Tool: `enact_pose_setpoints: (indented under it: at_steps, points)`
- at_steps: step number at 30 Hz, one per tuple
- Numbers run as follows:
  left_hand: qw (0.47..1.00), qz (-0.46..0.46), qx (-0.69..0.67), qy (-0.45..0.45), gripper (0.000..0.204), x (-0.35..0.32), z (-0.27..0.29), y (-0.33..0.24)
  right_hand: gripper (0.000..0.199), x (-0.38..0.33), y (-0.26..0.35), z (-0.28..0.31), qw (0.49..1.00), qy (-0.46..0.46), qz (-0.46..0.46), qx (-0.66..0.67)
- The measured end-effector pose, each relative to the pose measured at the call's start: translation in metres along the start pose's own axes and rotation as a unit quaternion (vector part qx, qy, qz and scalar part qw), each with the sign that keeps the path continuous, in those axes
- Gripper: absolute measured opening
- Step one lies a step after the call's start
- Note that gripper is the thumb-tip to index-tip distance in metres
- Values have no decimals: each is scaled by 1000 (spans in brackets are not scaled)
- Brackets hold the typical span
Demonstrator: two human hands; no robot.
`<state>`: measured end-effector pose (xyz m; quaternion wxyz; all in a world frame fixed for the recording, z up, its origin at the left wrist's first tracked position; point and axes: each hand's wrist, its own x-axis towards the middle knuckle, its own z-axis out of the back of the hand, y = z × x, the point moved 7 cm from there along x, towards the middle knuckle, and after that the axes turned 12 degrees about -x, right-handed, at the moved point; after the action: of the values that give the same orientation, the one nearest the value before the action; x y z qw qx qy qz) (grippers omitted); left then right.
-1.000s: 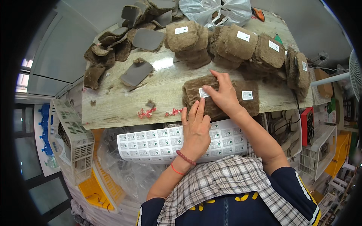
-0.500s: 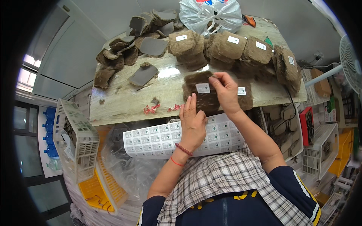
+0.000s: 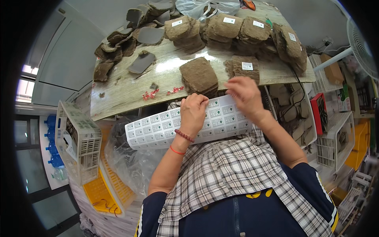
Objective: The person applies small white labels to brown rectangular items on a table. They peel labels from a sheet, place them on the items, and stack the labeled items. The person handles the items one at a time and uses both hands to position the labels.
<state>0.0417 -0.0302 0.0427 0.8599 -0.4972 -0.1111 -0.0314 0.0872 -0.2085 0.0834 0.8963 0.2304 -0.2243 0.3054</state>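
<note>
A curved white sheet of printed labels (image 3: 158,127) lies across my lap, under the table's front edge. My left hand (image 3: 193,112), with a beaded bracelet at its wrist, has its fingers curled over the sheet's upper edge. Above the sheet's right part is my right hand (image 3: 248,98), its fingers smeared by motion, so whether they hold anything is hidden. On the table just beyond my hands sits a stack of brown fuzzy pads (image 3: 198,75), its top bare of any label. To its right, another pad stack (image 3: 245,74) bears a white label on top.
Labelled pad stacks (image 3: 225,27) line the table's back beside a plastic bag (image 3: 189,6). Loose grey-backed pads (image 3: 150,35) pile at the left. Red-and-white scraps (image 3: 150,94) lie near the front edge. Plastic crates (image 3: 89,150) and a fan (image 3: 358,39) flank the table.
Both hands have left the pads and come down to the label sheet. The labelled pad they touched is gone from the middle stack, where a bare pad now shows. The view has shifted.
</note>
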Motion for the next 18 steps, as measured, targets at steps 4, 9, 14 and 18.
enact_pose_setpoints:
  at_steps: [4,9,14,18]
  points:
    - [1000,-3,-2,-9,9,0,-2,-3,25,-20,24,-10,998,-16,53,-23]
    - [999,14,-36,-18,9,1,-3,5,30,-26,33,-7,989,-59,115,-70]
    - [998,33,-45,-9,9,1,-5,9,31,-30,30,-12,991,-47,110,-59]
    - [998,39,-47,-9,9,1,-6,13,28,-30,29,-12,994,-43,97,-29]
